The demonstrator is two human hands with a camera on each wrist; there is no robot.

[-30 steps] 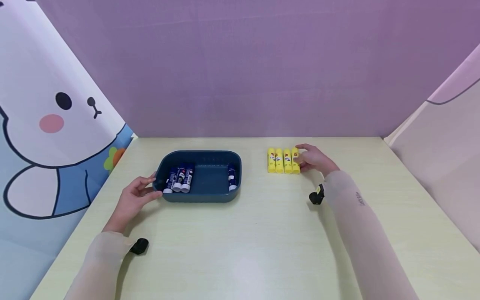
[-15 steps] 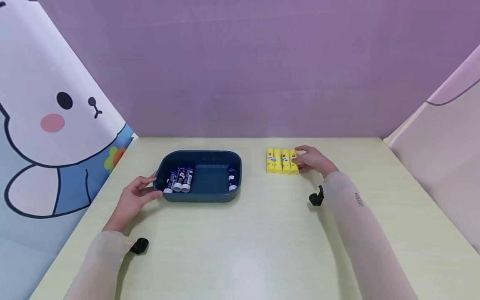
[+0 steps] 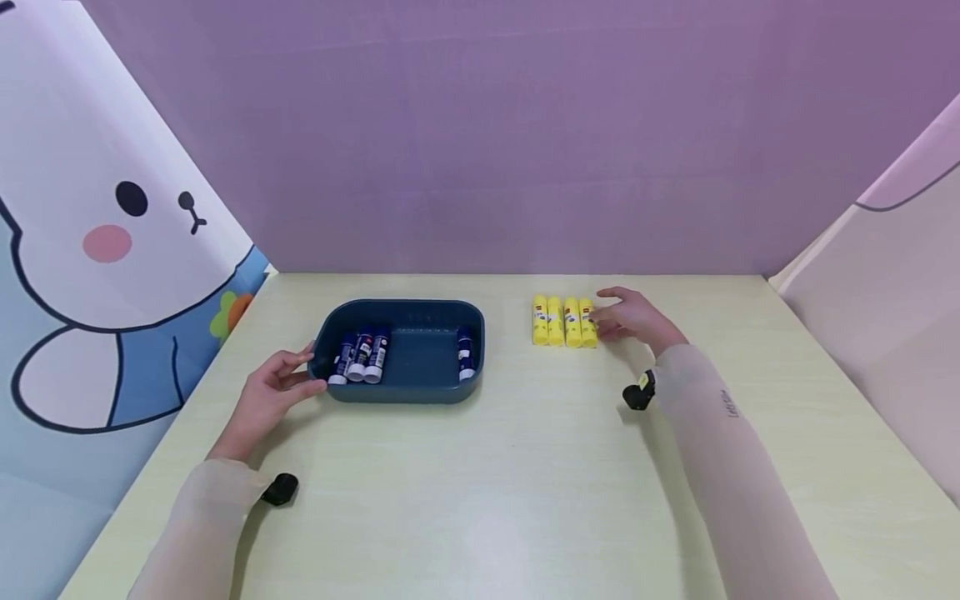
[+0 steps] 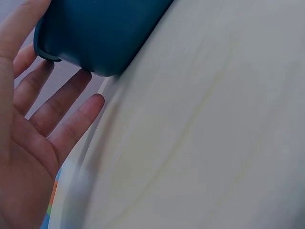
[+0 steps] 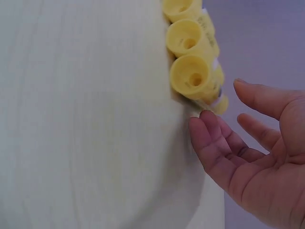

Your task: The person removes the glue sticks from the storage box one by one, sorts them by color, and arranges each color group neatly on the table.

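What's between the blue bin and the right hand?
In the head view: from the blue bin, bare tabletop first, then the row of four yellow tubes, its last tube right beside the right hand.

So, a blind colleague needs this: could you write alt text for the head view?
Left hand touches a blue tray holding four blue tubes; right hand is beside four yellow tubes in a row on a table.
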